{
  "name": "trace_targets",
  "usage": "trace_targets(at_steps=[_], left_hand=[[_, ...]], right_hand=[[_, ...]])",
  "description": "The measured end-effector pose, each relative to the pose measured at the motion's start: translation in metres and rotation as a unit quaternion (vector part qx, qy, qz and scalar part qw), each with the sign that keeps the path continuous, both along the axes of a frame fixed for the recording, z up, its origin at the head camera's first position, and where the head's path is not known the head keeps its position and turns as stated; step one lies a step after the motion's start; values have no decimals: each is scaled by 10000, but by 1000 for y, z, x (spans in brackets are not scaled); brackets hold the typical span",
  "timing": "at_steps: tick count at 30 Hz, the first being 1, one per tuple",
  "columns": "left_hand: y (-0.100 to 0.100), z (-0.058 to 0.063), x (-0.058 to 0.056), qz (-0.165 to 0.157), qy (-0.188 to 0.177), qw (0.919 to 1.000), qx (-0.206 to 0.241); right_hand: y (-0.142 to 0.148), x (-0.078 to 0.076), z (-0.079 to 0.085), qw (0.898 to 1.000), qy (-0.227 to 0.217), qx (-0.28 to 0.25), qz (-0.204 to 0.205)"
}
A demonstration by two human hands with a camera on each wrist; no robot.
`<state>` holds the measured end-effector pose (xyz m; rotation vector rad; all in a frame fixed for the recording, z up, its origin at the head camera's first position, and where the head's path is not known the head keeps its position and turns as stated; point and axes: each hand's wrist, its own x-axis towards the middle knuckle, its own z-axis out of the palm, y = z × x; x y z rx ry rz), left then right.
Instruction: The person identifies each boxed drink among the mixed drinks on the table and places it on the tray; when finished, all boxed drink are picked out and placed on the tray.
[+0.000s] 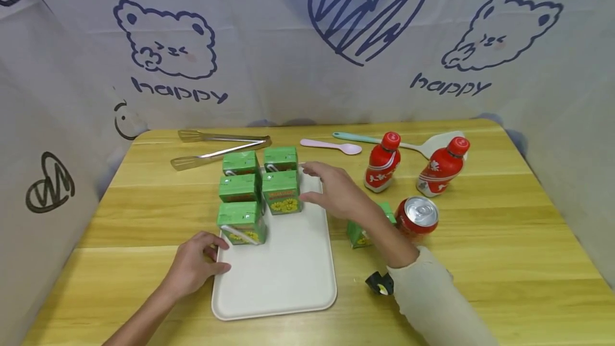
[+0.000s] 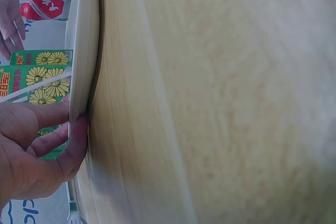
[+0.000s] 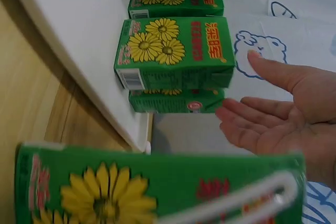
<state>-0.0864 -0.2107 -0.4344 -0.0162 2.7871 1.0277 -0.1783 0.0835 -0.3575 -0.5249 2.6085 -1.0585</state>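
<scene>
Several green drink cartons (image 1: 242, 223) with yellow flowers and white straws stand upright in two columns on a white tray (image 1: 278, 282). My left hand (image 1: 194, 263) holds the tray's left rim, fingertips on it beside the nearest carton; the left wrist view shows this hand (image 2: 39, 150) pinching the edge. Just right of the front carton in the right column (image 1: 282, 194), my right hand (image 1: 336, 191) is spread with nothing in it. In the right wrist view its straightened fingers (image 3: 252, 124) are close to the cartons' tops (image 3: 176, 51).
Under my right forearm another green carton (image 1: 357, 235) stands off the tray, partly hidden, beside a red can (image 1: 418, 218). Two red bottles (image 1: 383, 162) (image 1: 442, 167) are behind. Metal tongs (image 1: 221, 148), a pink spoon (image 1: 331, 146) and a spatula (image 1: 439, 143) lie along the back.
</scene>
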Motion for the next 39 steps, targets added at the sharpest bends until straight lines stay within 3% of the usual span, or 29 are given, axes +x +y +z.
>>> trace_targets(at_steps=[6,11,20,34,39], left_hand=[[0,-1,0,8,-17,10000,-29],[0,-2,0,19,-27,10000,1],[0,-1,0,41,-73,10000,-27],[0,-2,-1,54,-84,10000,5],[0,-2,-1,64,-113,9999,36]], right_hand=[[23,12,7,9999,122,-48,55],[47,22,9,9984,470,-198,250],[91,29,14,9960,299,-580,606],[122,20,10,9942,46,171,1060],[123,18,10,9920,168,384,1195]])
